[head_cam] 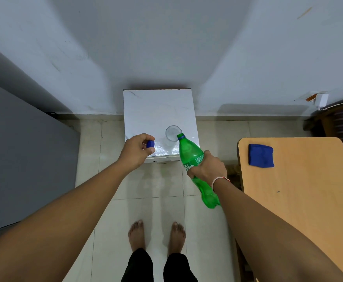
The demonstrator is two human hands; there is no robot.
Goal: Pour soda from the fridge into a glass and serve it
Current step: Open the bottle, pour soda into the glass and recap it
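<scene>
White lettering is seen on the label of the one green bottle [191, 154], too covered to be read; the bottle is gripped at mid-body by the right hand [209, 168], tilted, its open mouth at the rim of the single clear glass [173, 132]; the glass stands on a white marble-look stand [156, 108] at frame centre, against a grey wall; one blue cap [150, 144] is pinched in the closed left hand [138, 151]; one blue cloth [261, 155] lies on the wooden table [300, 190] at right; pale tiles cover the floor.
</scene>
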